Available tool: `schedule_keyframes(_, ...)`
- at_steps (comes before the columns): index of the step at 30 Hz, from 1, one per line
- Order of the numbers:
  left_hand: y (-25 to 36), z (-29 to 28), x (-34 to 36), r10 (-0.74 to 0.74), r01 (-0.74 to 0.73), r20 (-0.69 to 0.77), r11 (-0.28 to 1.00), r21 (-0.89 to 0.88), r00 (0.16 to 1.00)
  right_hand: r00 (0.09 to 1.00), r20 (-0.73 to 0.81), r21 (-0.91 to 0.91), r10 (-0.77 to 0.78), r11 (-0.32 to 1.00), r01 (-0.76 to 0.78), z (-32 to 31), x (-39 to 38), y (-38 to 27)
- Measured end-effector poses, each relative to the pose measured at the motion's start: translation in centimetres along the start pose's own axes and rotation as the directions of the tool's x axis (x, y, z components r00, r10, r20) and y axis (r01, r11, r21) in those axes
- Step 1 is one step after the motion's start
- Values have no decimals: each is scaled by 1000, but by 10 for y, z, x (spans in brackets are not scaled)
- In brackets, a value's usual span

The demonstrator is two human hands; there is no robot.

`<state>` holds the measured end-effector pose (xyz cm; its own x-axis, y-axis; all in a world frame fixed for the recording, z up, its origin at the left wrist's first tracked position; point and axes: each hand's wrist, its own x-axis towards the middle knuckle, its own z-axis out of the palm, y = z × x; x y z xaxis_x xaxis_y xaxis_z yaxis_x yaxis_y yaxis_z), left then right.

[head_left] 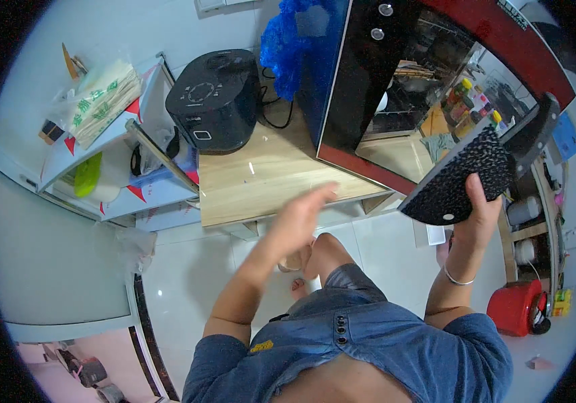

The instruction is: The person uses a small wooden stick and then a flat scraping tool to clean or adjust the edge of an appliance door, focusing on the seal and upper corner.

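A kitchen cleaver (462, 178) with a black, speckled, textured blade is in my right hand (479, 208). I grip it by the blade, my thumb lying on its flat face. Its black riveted handle points up and to the right, and my other right fingers are hidden behind the blade. Near the front edge of the wooden counter (261, 191), my left hand (304, 218) is in the air, slightly blurred, its fingers stretched out and holding nothing.
A red-and-black appliance (331, 151) with a reflective glass door stands behind the cleaver. On the counter is a black rice cooker (214, 101); a blue plastic bag (281, 43) hangs beside it. A shelf rack (160, 161) stands left, a red container (513, 309) lower right.
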<state>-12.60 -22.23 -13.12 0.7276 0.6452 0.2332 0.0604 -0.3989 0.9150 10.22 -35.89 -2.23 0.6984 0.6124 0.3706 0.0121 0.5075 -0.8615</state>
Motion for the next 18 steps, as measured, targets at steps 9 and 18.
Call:
schedule_keyframes(9,-28,-60,19,-28,43,-217,997,64,976,959,-126,-19,-255,967,255,23,32,-14)
schedule_keyframes(18,26,-66,137,589,-506,-261,800,322,765,867,76,-13,-492,869,494,46,97,-38)
